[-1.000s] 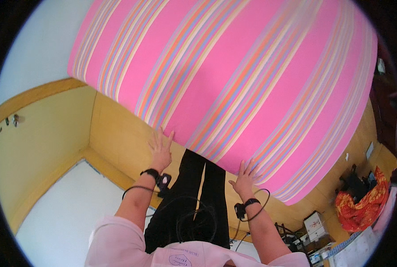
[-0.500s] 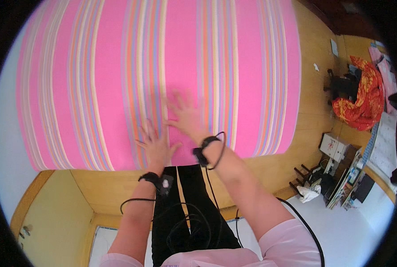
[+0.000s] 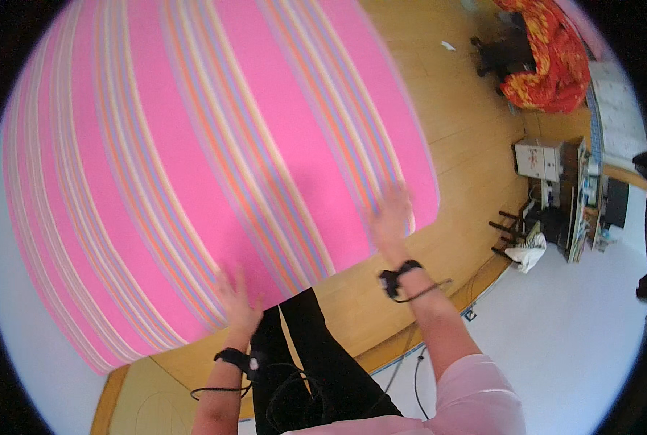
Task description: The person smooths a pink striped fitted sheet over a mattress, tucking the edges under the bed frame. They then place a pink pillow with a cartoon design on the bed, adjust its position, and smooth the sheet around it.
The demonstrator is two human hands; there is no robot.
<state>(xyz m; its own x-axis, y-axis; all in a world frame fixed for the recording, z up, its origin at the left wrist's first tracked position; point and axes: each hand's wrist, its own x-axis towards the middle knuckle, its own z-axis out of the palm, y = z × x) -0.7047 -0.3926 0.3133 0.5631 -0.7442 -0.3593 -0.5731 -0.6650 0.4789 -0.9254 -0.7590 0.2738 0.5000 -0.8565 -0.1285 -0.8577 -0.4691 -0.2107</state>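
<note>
A pink sheet with lengthwise stripes in orange, blue, cream and purple (image 3: 157, 130) covers a large bed-like surface before me. My left hand (image 3: 239, 300) lies on its near edge, fingers spread, with nothing in it. Farther right, my right hand (image 3: 390, 221) rests on the sheet near its right-hand near corner; its fingers are apart and somewhat blurred. Each wrist wears a black strap with a small dark device and a cable. The sheet looks flat and smooth under both hands.
Wooden floor (image 3: 468, 138) runs along the right side. Beyond it stand a dark wheeled chair (image 3: 501, 58) with red-orange cloth (image 3: 552, 65), a white cabinet (image 3: 539, 159), a dark stool and a white bag (image 3: 528, 254). Black cables hang by my legs. A pale wall borders the left.
My right hand has moved right toward the sheet's corner, away from my left hand. The left hand stays at the near edge. The whole view has turned, so the bed appears tilted.
</note>
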